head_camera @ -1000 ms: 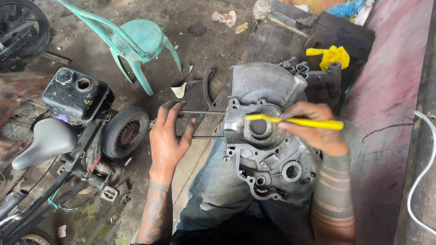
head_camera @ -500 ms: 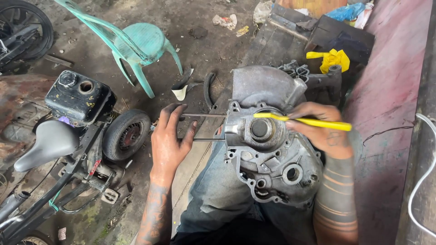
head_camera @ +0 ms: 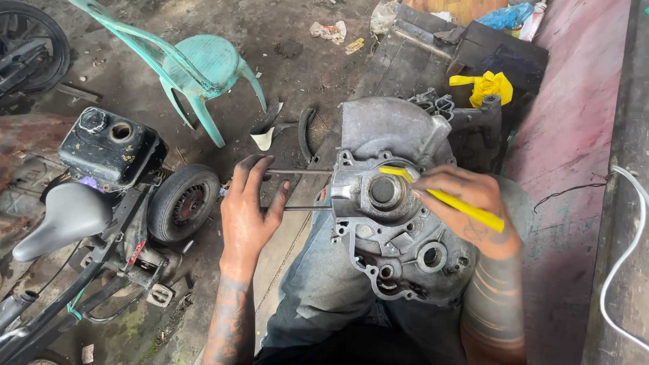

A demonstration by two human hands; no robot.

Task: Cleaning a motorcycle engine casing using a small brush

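Observation:
A grey metal engine casing [head_camera: 399,236] rests on my lap, over blue jeans. Two long studs [head_camera: 301,173] stick out of its left side. My left hand [head_camera: 250,209] is wrapped around those studs, fingers curled over the upper one. In my right hand [head_camera: 466,203] is a thin yellow tool [head_camera: 446,197], its tip laid against the round bearing seat [head_camera: 384,190] at the top of the casing.
A teal plastic chair [head_camera: 203,67] stands on the dirt floor ahead. At left lie a black fuel tank [head_camera: 111,145], a small wheel [head_camera: 184,201] and a grey saddle [head_camera: 61,216]. A yellow rag [head_camera: 483,84] sits on dark parts behind the casing. A white cable [head_camera: 625,250] runs along the right.
The view has drifted slightly. The yellow tool's tip has shifted a little along the bearing seat. My left hand keeps its hold on the studs.

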